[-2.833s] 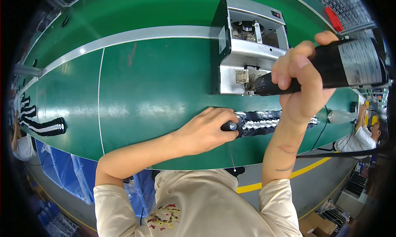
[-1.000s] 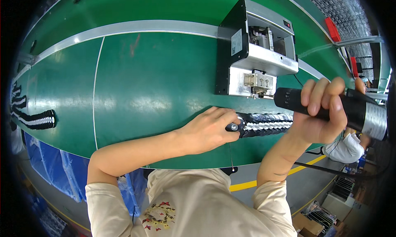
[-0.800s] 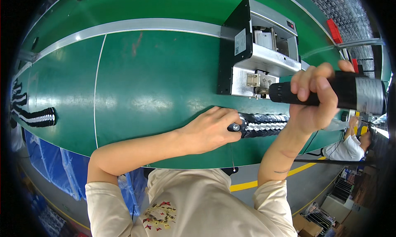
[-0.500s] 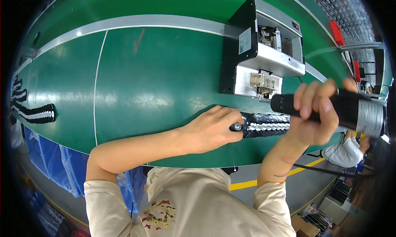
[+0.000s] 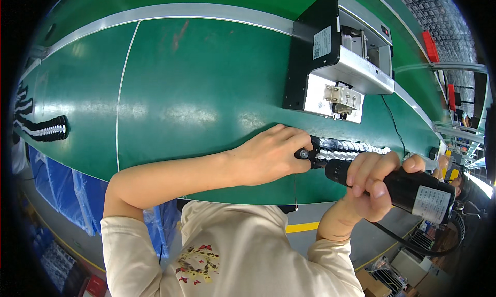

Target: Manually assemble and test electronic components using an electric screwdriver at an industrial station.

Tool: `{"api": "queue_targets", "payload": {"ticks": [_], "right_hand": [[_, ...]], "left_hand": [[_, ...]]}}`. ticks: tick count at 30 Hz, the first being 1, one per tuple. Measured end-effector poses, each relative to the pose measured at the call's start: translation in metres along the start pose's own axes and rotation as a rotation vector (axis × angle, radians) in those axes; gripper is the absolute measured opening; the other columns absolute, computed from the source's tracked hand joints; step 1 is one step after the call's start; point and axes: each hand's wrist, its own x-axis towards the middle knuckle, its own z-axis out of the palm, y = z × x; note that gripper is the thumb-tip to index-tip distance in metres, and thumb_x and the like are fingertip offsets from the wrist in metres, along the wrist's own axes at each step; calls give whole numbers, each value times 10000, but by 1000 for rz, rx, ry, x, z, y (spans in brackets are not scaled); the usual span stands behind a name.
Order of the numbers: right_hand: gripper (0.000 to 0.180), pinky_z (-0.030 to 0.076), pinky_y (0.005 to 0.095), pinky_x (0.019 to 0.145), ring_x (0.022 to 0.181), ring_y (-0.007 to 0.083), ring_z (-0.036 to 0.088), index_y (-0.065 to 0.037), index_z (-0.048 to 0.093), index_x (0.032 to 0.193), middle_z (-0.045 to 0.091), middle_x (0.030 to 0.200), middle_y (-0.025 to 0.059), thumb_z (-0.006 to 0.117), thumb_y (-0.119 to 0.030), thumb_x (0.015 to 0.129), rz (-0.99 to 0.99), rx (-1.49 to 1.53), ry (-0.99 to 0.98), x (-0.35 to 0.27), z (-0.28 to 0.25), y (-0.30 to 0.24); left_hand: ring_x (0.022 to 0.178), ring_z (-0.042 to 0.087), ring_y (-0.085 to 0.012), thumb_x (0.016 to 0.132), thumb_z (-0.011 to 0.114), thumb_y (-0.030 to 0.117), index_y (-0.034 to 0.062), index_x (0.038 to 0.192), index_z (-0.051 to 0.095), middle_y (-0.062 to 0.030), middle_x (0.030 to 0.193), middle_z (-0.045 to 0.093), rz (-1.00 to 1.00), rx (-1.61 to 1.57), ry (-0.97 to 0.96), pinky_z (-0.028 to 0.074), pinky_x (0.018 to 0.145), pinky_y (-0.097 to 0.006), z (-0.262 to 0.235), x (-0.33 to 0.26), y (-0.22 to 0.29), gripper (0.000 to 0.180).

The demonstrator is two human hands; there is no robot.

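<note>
My left hand (image 5: 276,155) is closed on the left end of a row of nested black and silver parts (image 5: 341,151) lying on the green table. A dark end piece with a small round screw-like head (image 5: 304,153) pokes out by its fingertips. My right hand (image 5: 373,181) is wrapped around a black cylindrical power tool, which looks like an electric screwdriver (image 5: 411,191), with a pale label and a cable at its rear. The tool's front end points left, close to the row and my left hand. Its tip and whether it touches anything cannot be made out.
A black and silver benchtop machine (image 5: 330,59) stands beyond the row, its cable running right. More black and silver parts (image 5: 49,129) lie at the table's far left. Blue plastic-wrapped stacks (image 5: 67,201) stand below the left edge. Red bins (image 5: 430,46) sit at the right.
My right hand has brought the tool left and toward me, nearer the row's end. My left hand stays on the end piece. The whole view has shifted slightly.
</note>
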Motion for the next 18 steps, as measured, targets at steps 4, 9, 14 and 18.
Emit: {"api": "queue_targets", "payload": {"ticks": [4,9,14,18], "right_hand": [[510,448,319,445,438,165,490,-100,372,1161,504,606,54,688,9,775,0,-55,12,-8,1,1],[424,487,306,447,457,145,498,-117,367,1042,528,643,42,685,-1,787,-53,-178,-143,-14,4,-1],[418,489,310,435,462,156,513,-96,367,1038,525,638,42,672,14,773,-83,-202,-252,-13,-2,2],[412,477,308,440,460,165,503,-92,378,1034,529,640,49,671,24,768,-72,-150,-276,-11,-4,4]], "left_hand": [[1129,534,-320,729,653,136,93,959,699,-108,1107,542,-7,-13,-12,455,934,-418,-1,0,1,238],[1142,527,-325,655,720,126,91,940,695,-107,1115,515,-22,-33,-35,459,930,-429,-5,1,4,288],[1142,532,-325,630,728,115,84,912,699,-106,1110,501,-51,-79,-22,472,904,-427,-3,1,6,286],[1070,565,-326,637,726,106,85,908,706,-112,1121,499,-47,-48,-4,486,873,-417,-6,3,8,272]]}}
